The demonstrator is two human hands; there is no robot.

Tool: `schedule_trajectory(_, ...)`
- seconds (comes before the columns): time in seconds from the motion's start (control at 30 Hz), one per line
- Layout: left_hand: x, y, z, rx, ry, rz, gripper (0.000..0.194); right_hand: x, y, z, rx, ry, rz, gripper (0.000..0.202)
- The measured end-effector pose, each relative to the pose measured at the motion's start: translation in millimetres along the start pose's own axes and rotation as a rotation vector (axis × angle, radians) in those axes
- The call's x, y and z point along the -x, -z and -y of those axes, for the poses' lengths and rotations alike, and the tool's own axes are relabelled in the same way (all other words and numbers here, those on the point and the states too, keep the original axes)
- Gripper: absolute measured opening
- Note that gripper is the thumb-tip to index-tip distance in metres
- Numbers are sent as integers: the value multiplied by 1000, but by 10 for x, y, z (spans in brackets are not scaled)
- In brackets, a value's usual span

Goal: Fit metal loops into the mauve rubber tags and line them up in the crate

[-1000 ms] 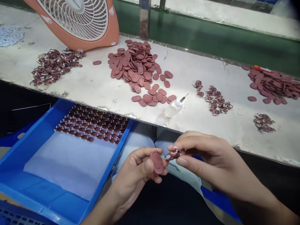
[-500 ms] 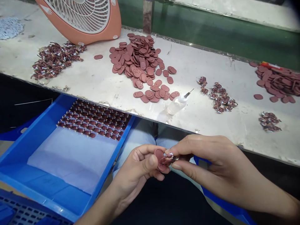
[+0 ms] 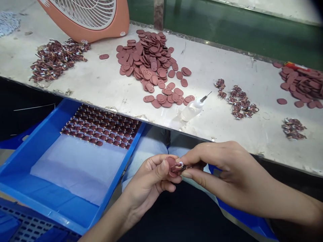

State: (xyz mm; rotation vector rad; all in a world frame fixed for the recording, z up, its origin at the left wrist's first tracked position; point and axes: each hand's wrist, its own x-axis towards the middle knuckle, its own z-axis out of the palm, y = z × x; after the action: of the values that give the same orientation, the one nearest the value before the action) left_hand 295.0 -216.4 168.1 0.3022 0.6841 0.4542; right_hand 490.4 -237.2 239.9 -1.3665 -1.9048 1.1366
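Observation:
Over my lap, my left hand (image 3: 155,174) pinches a flat reddish-brown oval piece (image 3: 171,163) between thumb and fingers. My right hand (image 3: 222,174) grips a small brown knotted piece with white and yellow bits (image 3: 180,165) and holds it against the oval one. The two pieces touch, and my fingertips partly cover them. On the bench beyond my hands lies a clear bottle with a needle tip (image 3: 192,110). Left of it is a large heap of oval pieces (image 3: 151,60).
A blue tray (image 3: 68,215) at the left holds rows of assembled brown pieces on a white sheet. Knotted pieces (image 3: 58,60) are piled at the bench's left, beside an orange fan (image 3: 101,33). Smaller knotted clusters (image 3: 243,102) and another oval heap (image 3: 302,84) lie right.
The knotted piece and the oval piece have turned slightly in my fingers and are closer together. The view has shifted a little.

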Motion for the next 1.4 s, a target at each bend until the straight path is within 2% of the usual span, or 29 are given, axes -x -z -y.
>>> schedule_trajectory(0.47, -26, 8, -7, 22, 22, -4, 27, -11, 50, 27, 99, 29, 28, 9)
schedule_trajectory(0.9, 22, -38, 18, 92, -9, -60, 23, -9, 2, 55, 164, 79, 51, 12)
schedule_trajectory(1.07, 92, -107, 6, 79, -39, -47, 27, 116, -59, 82, 201, 123, 6, 11)
schedule_trajectory(1.23, 134, -169, -23, 83, -36, 10, 28, 220, -180, 83, 236, 209, -183, 21)
schedule_trajectory(1.4, 115, -178, -43, 89, -14, -2, 28, 210, -212, 77, 212, 163, -191, 19)
